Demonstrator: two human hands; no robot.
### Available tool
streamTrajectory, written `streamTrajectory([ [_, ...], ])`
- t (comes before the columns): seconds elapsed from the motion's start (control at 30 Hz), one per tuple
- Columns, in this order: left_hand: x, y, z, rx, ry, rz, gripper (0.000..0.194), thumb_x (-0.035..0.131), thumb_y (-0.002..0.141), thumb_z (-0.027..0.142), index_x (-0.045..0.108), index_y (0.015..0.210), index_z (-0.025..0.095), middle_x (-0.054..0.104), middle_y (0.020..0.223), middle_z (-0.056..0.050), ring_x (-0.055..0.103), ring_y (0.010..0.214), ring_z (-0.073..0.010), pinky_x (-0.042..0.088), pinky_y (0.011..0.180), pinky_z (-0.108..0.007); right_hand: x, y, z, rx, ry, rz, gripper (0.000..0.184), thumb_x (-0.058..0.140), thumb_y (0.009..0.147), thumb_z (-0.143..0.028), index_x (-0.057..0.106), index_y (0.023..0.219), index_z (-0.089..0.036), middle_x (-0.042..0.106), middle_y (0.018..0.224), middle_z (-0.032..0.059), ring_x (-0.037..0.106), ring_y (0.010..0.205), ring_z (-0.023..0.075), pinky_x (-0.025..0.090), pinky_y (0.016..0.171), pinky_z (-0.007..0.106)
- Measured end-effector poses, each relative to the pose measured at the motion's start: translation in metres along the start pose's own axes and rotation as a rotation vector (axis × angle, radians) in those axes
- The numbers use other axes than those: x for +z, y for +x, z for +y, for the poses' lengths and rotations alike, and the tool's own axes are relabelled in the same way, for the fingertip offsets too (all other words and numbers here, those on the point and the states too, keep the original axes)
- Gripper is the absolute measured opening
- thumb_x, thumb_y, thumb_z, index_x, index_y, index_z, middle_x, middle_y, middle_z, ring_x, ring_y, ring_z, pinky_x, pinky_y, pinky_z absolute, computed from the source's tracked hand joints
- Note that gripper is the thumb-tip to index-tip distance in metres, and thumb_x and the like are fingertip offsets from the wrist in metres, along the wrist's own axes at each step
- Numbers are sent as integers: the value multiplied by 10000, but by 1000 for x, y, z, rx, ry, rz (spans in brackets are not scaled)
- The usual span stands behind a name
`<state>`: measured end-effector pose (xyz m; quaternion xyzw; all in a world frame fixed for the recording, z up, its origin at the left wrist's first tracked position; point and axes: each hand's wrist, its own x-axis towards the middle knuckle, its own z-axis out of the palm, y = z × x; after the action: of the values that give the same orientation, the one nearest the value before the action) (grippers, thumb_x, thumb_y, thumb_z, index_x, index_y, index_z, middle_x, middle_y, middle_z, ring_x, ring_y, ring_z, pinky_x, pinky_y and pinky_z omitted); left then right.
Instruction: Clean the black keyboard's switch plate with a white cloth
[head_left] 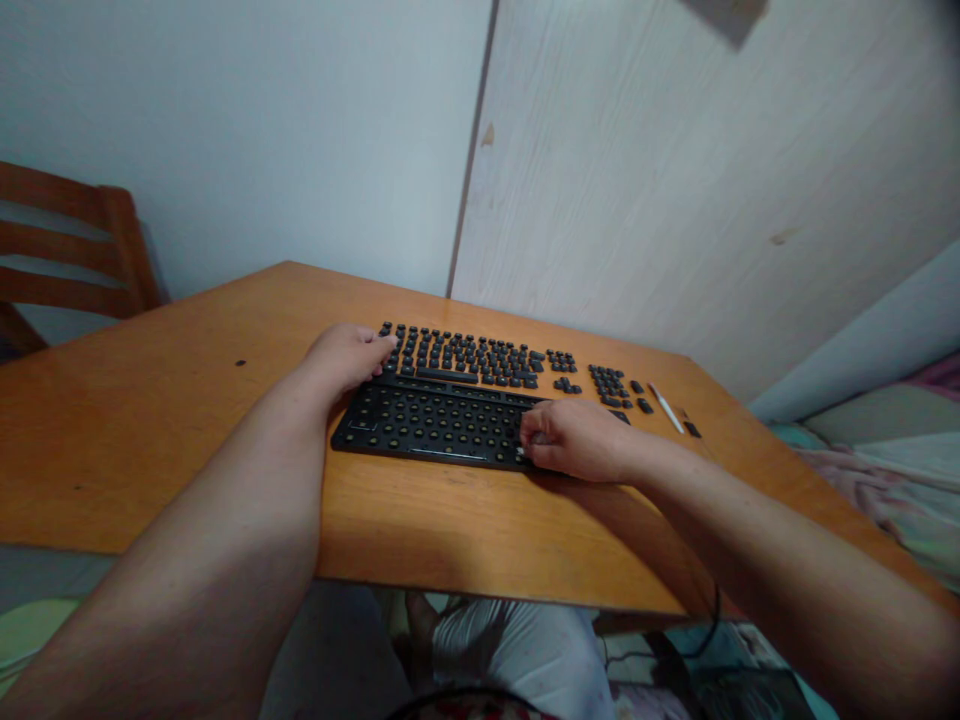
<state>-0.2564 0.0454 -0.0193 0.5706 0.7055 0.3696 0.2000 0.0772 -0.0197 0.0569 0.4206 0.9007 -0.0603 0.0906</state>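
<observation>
A black keyboard with its keycaps off lies on the wooden table, rows of bare switches showing. My left hand rests by its far left corner, fingers reaching toward the leftmost loose keycaps; nothing shows held in it. Over the right part of the keyboard, my right hand is closed in a pinch, its fingertips down at the switches. Something small and pale shows near those fingertips, too small to name. Behind the keyboard, loose black keycaps lie in rows like a keyboard's layout. Part of the keyboard is hidden under my right hand.
Right of the keycaps lie a slim white pen-like tool and a small black piece. A wooden chair stands at the left. A wall backs the table; bedding is at the right.
</observation>
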Motion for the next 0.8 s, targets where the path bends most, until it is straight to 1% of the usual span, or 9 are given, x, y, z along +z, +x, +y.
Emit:
streamTrajectory([
  [0.13,0,-1,0,13,10,-1,455,542,780,607,629,615,192,651,583,-64,537,494,-174,359,465,-276,1,-5,3,9,9,11,166,569,813,-264,703,908,-236,702,824,24,564,698,163,305,589,272],
  [0.3,0,-1,0,16,3,-5,453,536,786,603,629,624,190,656,589,-66,547,495,-174,370,471,-274,2,-6,5,-11,20,16,166,569,817,-251,701,917,-231,701,841,29,569,732,166,311,609,271],
  [0.47,0,2,-2,6,5,-21,453,540,784,603,635,639,184,656,589,-69,548,488,-175,365,458,-270,1,-9,9,-12,71,2,157,562,809,-239,694,891,-217,676,788,18,551,675,147,321,597,261],
  [0.6,1,6,-7,25,-4,-19,460,542,783,610,650,650,183,664,601,-72,554,500,-174,369,464,-269,-1,-12,12,9,78,-17,144,562,806,-230,688,872,-207,663,765,17,528,646,139,330,608,256],
  [0.8,2,8,-9,7,7,-17,471,547,768,630,659,654,188,672,612,-67,552,506,-171,371,462,-265,2,-19,20,22,65,5,153,574,802,-224,695,895,-213,680,820,23,557,696,153,349,639,258],
])
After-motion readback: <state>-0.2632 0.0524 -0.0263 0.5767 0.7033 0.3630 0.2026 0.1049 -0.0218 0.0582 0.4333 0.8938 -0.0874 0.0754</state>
